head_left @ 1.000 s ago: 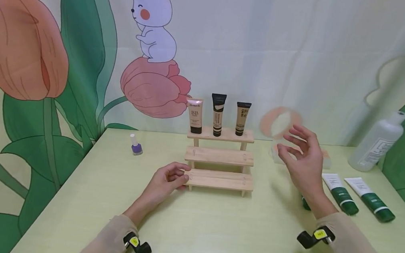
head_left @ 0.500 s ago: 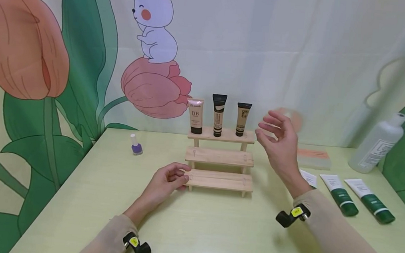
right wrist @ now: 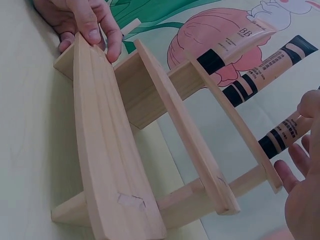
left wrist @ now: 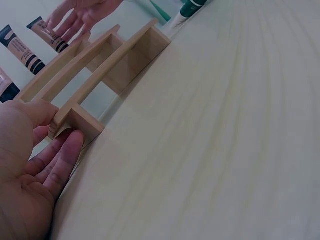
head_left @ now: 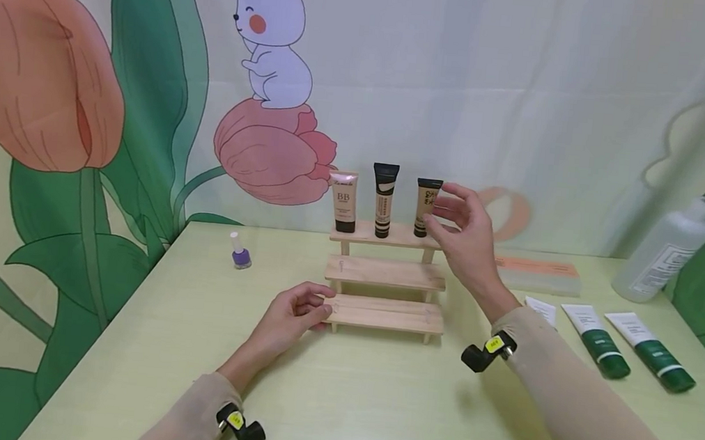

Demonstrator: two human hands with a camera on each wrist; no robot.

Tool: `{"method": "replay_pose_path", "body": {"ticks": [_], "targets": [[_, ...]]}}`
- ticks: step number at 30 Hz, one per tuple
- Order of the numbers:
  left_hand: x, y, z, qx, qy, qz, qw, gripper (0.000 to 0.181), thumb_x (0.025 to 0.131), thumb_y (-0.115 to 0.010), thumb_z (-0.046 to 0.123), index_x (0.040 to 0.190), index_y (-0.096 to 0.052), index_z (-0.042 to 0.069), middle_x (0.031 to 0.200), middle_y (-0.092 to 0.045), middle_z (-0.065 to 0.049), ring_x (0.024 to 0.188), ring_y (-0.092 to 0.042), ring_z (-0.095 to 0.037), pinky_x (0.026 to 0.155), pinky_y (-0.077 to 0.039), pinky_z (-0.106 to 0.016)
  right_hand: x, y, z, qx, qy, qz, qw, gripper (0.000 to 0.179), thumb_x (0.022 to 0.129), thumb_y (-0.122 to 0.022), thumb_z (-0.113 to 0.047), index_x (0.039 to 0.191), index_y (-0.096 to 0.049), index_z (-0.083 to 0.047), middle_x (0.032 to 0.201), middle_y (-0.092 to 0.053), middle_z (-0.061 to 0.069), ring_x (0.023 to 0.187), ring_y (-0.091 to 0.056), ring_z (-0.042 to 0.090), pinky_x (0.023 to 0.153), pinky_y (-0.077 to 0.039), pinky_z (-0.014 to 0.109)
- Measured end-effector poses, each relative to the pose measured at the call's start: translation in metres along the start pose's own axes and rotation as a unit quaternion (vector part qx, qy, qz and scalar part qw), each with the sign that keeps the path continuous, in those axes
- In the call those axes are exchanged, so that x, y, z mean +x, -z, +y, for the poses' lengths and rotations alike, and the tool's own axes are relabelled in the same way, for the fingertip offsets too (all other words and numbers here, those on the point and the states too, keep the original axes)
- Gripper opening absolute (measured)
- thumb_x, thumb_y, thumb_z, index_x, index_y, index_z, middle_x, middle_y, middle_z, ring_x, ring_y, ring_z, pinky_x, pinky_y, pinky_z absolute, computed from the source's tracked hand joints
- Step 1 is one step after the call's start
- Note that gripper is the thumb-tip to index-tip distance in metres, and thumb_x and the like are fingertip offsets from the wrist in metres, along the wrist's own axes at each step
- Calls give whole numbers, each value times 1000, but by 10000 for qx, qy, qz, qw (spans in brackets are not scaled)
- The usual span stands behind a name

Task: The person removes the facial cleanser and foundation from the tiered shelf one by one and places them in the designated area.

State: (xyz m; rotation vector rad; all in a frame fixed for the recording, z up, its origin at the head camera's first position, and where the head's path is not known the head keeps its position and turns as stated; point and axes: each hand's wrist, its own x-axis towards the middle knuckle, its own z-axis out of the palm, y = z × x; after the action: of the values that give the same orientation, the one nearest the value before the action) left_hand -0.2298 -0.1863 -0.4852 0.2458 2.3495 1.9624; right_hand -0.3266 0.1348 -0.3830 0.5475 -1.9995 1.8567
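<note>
My left hand (head_left: 291,310) grips the left end of the lowest step of the wooden rack (head_left: 385,273), thumb above and fingers (left wrist: 71,155) below. The rack is near the middle of the tabletop's (head_left: 343,401) far edge. My right hand (head_left: 467,231) is at the right end of the top step, thumb and fingers about the right-hand tan tube (head_left: 424,204); whether they grasp it or only touch it, I cannot tell.

Three tubes stand upright on that top step, caps down: the pink BB tube (head_left: 344,204) on the left, the black-and-beige tube (head_left: 384,202) in the middle, and the tan one. By my judgement, that row is as good as set out, with at most the tan tube's stance to settle. Off the rack, a hidden-ended green-and-white tube (head_left: 541,310), a second green-and-white tube (head_left: 596,343) and a third green-and-white tube (head_left: 652,352) lie toward the tabletop's right edge.

As for containers, the nail polish bottle (head_left: 241,258), near the far left corner, shows purple inside. The tall bottle (head_left: 663,254) stands by the far right corner, its contents beyond telling. The flat box (head_left: 539,277) lies along the far edge; I cannot make out what it holds. The tubes are opaque.
</note>
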Motion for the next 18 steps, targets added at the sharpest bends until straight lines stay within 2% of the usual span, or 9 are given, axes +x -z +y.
{"method": "replay_pose_path", "body": {"ticks": [11, 18], "targets": [[1, 0, -1, -32, -41, -39, 10000, 27, 108, -75, 8, 135, -74, 10, 114, -75, -15, 94, -75, -23, 82, -68, -30, 2, -7, 1, -385, -102, -97, 9992, 46, 104, -78, -3, 146, -61, -5, 132, -74, 18, 114, -72, 20, 91, -62, 21], [-1, 1, 0, -92, -84, -61, 9999, 27, 108, -74, 6, 135, -74, 8, 113, -74, -15, 94, -75, -22, 81, -69, -32, 2, -7, -2, -450, -59, -88, 9989, 44, 104, -78, -5, 145, -60, -3, 127, -75, 20, 109, -72, 16, 90, -61, 20]]}}
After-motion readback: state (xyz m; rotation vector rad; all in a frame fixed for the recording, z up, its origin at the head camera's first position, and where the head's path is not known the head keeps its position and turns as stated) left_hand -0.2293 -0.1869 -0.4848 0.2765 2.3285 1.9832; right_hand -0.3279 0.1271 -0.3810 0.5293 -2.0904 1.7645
